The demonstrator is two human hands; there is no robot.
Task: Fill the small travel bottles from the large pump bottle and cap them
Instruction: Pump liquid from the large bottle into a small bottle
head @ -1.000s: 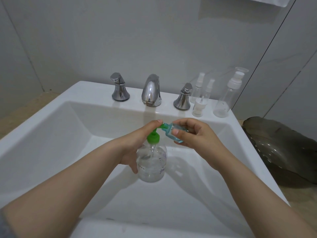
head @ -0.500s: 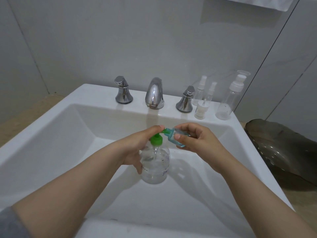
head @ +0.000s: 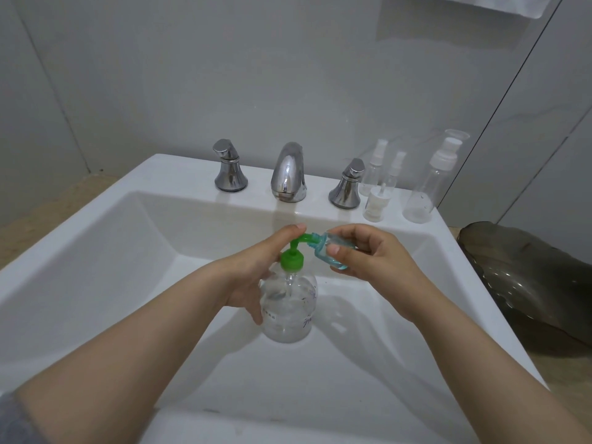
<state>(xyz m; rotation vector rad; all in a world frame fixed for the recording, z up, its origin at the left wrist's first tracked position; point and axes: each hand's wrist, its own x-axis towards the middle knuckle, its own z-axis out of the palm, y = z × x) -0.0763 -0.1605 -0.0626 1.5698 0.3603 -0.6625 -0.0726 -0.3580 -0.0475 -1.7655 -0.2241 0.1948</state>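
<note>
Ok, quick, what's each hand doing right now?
Left hand: grips the pump bottle, one finger on its pump head.
Right hand: pinches the small bottle, tilted, mouth at the pump head.

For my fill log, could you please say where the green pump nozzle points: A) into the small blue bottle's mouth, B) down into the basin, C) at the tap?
A: the pump bottle's nozzle meets the neck of the small blue bottle, which the right hand holds tilted.

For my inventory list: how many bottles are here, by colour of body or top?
Clear bottle with green pump: 1
Blue travel bottle: 1
Clear bottles with white tops, on the sink ledge: 4
Total: 6
</note>
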